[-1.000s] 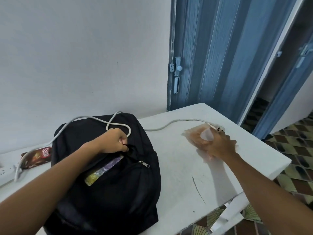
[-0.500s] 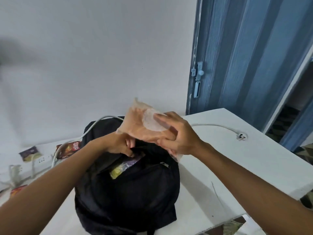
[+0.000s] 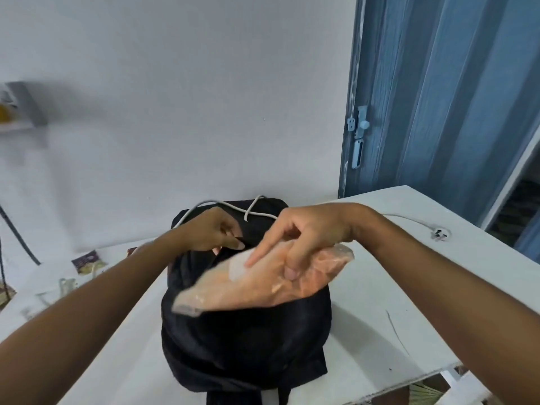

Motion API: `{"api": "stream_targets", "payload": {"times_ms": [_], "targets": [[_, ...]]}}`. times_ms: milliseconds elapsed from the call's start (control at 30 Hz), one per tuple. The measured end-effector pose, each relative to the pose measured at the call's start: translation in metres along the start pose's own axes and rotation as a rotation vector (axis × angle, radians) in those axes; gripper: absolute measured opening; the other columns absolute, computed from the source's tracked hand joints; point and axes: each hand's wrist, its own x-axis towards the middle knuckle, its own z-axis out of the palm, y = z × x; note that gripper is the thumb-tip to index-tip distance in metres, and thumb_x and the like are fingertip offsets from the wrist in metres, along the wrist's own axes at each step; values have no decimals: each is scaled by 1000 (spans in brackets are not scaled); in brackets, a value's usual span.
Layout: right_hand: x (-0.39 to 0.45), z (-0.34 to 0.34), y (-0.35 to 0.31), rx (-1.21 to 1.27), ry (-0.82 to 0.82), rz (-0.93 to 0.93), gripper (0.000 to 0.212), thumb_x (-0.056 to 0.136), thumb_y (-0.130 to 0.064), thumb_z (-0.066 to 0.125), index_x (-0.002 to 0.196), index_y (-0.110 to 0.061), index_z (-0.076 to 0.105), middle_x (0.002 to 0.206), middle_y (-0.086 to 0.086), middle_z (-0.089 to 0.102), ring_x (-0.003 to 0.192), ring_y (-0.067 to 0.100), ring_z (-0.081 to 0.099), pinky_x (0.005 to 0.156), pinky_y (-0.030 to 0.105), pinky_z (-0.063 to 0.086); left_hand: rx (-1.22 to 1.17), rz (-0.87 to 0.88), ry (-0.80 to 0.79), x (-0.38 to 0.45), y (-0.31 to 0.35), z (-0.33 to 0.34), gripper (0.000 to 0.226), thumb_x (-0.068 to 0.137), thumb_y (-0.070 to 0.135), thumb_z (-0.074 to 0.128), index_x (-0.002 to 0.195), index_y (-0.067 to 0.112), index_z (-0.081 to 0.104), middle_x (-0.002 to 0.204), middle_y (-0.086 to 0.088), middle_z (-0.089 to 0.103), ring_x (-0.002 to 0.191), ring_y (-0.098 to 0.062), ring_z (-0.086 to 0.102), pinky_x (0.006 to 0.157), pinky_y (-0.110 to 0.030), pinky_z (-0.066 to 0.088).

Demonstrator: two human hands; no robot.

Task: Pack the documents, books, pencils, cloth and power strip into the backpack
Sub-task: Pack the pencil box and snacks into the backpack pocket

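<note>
A black backpack [image 3: 245,340] lies on the white table [image 3: 380,302] in front of me. My left hand [image 3: 214,229] grips the edge of its top opening. My right hand [image 3: 304,238] holds an orange cloth in a clear plastic bag [image 3: 263,287] just above the backpack, one end angled down toward the opening. The white power strip cable [image 3: 254,210] runs over the backpack's far side, and its plug [image 3: 440,232] lies on the table at the right. The power strip itself is out of view.
Small snack packets [image 3: 87,261] and a blurred white cord lie on the table at the left. A blue folding door [image 3: 438,97] stands at the right, behind the table's corner. The white wall is close behind the backpack.
My right hand picked the bagged cloth up from the right side of the table and carried it left, over the backpack. My left hand stayed at the opening.
</note>
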Motion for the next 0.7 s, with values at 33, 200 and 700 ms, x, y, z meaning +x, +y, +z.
{"api": "stream_targets", "payload": {"times_ms": [33, 200, 700], "targets": [[0, 3, -2, -30, -24, 40, 48, 71, -13, 72, 118, -18, 69, 94, -14, 70, 88, -2, 62, 78, 12, 45, -46, -10, 7, -1, 5, -1, 15, 77, 7, 77, 68, 16, 70, 64, -1, 65, 57, -11, 58, 51, -23, 49], [6, 38, -16, -491, 107, 324, 40, 77, -44, 65, 115, -32, 66, 109, -10, 64, 95, 13, 59, 84, 30, 49, -83, -5, 170, -6, 21, -17, 16, 75, 10, 79, 64, 16, 69, 52, 8, 63, 50, -15, 55, 48, -22, 47], [106, 83, 7, -651, 622, 510, 48, 89, -28, 47, 130, -4, 44, 127, 18, 43, 106, 39, 55, 83, 48, 44, 220, 228, 386, -18, 43, -29, 5, 76, 11, 73, 71, 8, 74, 59, 9, 63, 61, 0, 58, 55, -10, 39]]}}
